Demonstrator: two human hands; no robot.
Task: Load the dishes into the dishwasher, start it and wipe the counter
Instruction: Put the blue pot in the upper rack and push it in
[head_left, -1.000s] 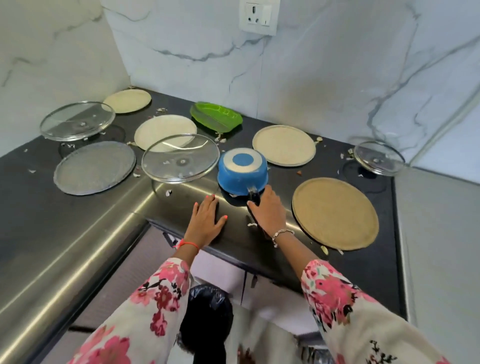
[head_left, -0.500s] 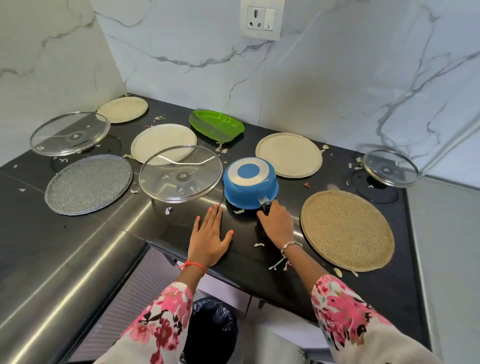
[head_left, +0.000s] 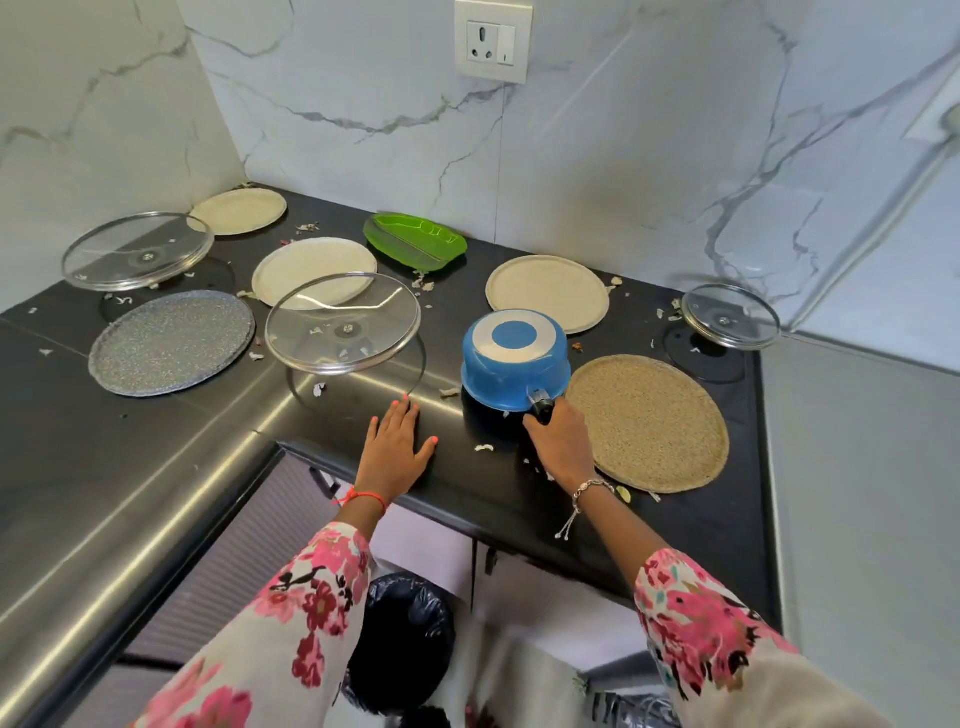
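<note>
A blue saucepan (head_left: 514, 358) lies upside down on the black counter (head_left: 701, 525), its black handle pointing toward me. My right hand (head_left: 561, 441) grips that handle. My left hand (head_left: 397, 452) rests flat on the counter to the left of the pan, fingers straight. A glass lid (head_left: 343, 325) stands just beyond my left hand. Round plates lie around: a brown speckled plate (head_left: 649, 421) right of the pan, a beige plate (head_left: 548, 292) behind it, a grey speckled plate (head_left: 171, 340) at the left.
More glass lids sit at the far left (head_left: 137, 250) and far right (head_left: 730, 316). A green tray (head_left: 415, 248) and two cream plates (head_left: 311, 270) (head_left: 239, 210) lie near the marble wall. Food scraps litter the counter. A black bin bag (head_left: 405, 629) sits below the counter edge.
The camera has shifted, so everything sits lower in view. Both hands keep their places: the right stays on the pan handle, the left flat on the counter.
</note>
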